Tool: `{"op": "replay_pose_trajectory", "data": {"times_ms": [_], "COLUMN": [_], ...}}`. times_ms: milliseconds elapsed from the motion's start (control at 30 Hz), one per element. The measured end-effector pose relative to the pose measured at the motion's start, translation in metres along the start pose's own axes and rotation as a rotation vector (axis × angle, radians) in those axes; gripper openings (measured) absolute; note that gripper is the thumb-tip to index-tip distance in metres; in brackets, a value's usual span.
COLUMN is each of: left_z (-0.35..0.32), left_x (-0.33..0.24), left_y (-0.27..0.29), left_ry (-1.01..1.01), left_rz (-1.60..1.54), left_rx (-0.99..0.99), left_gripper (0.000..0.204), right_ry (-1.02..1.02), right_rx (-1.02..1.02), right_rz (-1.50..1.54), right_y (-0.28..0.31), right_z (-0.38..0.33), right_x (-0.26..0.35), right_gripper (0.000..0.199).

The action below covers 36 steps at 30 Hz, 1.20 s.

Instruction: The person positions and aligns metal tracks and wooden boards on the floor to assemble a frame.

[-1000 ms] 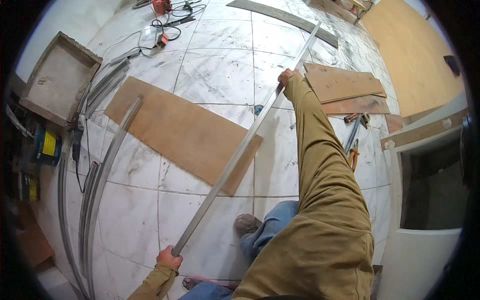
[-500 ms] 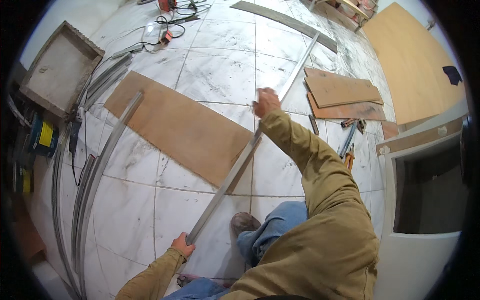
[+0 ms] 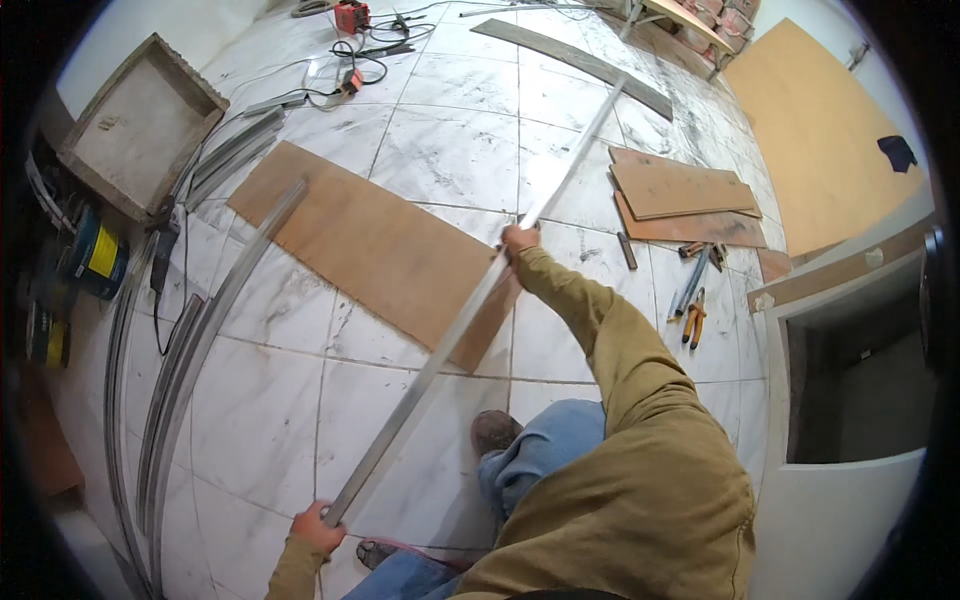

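A long, straight grey metal bar (image 3: 430, 370) runs slantwise from my lower left toward the far right. My left hand (image 3: 318, 527) is closed round its near end. Farther along, my right hand (image 3: 520, 240) grips the bar around its middle, fingers wrapped over it. The bar's far end reaches a dark grey plank (image 3: 570, 48) on the floor; whether it rests on it I cannot tell. Beneath the middle stretch of the bar lies a brown rectangular board (image 3: 370, 250).
Long metal profiles (image 3: 190, 370) lie at the left, near stacked tins (image 3: 95, 255) and a corded tool (image 3: 163, 260). Right of the bar are brown board pieces (image 3: 685, 190) and orange-handled pliers (image 3: 694, 318). A red machine (image 3: 352, 16) with cables stands far back.
My right hand, earlier raised with fingers apart over the bar, now closes on it. My left hand has shifted down and left with the bar's near end.
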<state>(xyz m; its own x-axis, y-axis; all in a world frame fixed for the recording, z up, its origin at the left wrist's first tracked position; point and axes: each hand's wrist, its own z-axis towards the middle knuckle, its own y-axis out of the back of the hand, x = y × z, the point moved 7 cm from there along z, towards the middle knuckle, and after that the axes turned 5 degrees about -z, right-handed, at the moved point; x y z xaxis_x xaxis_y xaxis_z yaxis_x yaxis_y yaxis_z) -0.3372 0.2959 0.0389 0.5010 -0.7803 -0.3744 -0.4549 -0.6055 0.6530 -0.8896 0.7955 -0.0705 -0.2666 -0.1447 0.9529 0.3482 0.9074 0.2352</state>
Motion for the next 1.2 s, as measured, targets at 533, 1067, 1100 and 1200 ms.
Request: {"op": "replay_pose_trajectory", "data": {"times_ms": [533,1067,1100,1200], "left_z": [-0.083,-0.079,-0.072,-0.082], "left_x": [0.09,0.097,0.104,0.119], "left_y": [-0.033,-0.036,-0.038,-0.032], "left_ry": [0.243,0.198,0.187,0.184], "left_rz": [-0.093,-0.121,-0.122,-0.117], "left_rx": [-0.197,-0.231,-0.217,-0.235], "left_gripper": [0.032,0.03,0.028,0.03], "right_ry": [-0.124,-0.135,-0.115,-0.073], "right_rx": [0.254,0.364,0.33,0.347], "right_rz": [-0.037,-0.165,-0.133,-0.046], "right_y": [-0.121,-0.125,-0.114,-0.126], "right_z": [-0.079,-0.098,-0.095,-0.108], "right_x": [0.018,0.04,0.03,0.018], "right_gripper": [0.026,0.028,0.028,0.029]}}
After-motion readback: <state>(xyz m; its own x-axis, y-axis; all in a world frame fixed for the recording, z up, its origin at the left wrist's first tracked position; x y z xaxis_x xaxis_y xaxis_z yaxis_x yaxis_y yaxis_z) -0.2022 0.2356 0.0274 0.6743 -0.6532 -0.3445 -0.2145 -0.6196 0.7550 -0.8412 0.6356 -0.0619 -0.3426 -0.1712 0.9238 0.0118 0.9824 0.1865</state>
